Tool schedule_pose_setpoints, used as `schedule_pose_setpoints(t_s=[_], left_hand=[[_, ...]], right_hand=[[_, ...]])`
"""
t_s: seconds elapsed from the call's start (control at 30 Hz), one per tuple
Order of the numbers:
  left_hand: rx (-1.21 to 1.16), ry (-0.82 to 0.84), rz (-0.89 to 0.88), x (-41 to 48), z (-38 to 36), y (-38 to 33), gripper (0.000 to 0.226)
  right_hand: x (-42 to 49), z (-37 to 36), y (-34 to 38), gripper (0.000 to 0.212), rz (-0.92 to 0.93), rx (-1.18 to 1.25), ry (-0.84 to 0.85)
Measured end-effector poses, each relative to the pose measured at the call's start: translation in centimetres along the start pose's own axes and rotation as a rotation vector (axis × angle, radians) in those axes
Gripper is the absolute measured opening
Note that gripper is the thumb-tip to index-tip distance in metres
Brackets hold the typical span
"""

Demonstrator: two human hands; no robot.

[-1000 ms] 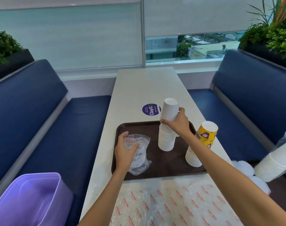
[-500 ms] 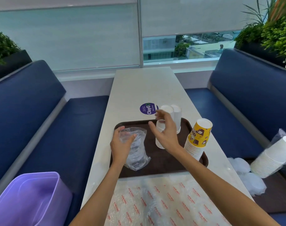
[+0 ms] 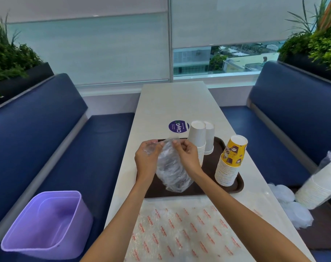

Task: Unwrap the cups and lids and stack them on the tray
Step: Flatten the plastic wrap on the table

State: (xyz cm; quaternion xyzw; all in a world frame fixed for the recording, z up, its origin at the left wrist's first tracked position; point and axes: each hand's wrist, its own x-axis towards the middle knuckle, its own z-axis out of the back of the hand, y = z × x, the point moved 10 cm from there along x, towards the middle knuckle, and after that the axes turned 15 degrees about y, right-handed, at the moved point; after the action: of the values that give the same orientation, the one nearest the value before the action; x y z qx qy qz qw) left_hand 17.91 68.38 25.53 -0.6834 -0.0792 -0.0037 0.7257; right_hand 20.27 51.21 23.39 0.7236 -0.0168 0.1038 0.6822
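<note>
- The wrapped pack of lids hangs over the left part of the brown tray. Its long side runs from its top, up at your hands, down to its bottom near you.
- Your left hand and right hand pinch the clear wrap at the top, one on each side. Your fingers are closed on the plastic.
- To open it, I think you pull your hands apart.
- White cups and yellow cups stand stacked to the right on the tray.
- The desk holds the tray.
</note>
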Motion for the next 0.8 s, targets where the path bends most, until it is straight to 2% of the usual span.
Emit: schedule_pose_setpoints(t_s=[0.17,0.4,0.57,0.7,0.8], left_hand=[[-0.055,0.054,-0.001,-1.9,-0.5,-1.0,0.011],[-0.083,0.043,-0.013,-3.0,0.1,-1.6,0.013],[-0.241,-0.01,0.026,-3.5,1.4,-1.8,0.014],[-0.155,0.024,0.029,-3.8,1.9,-2.0,0.014],[0.006,0.109,0.012,-3.3,1.4,-2.7,0.013]], right_hand=[[-2.0,0.6,2.1,0.011,0.107,-0.043,-0.164],[-4.5,0.6,3.4,0.02,0.136,-0.171,-0.167],[-6.3,1.7,4.4,0.032,0.122,-0.268,-0.185],[-7.1,2.2,5.1,0.013,0.101,-0.366,-0.153],[-7.8,2.4,5.9,0.012,0.144,-0.429,-0.109]])
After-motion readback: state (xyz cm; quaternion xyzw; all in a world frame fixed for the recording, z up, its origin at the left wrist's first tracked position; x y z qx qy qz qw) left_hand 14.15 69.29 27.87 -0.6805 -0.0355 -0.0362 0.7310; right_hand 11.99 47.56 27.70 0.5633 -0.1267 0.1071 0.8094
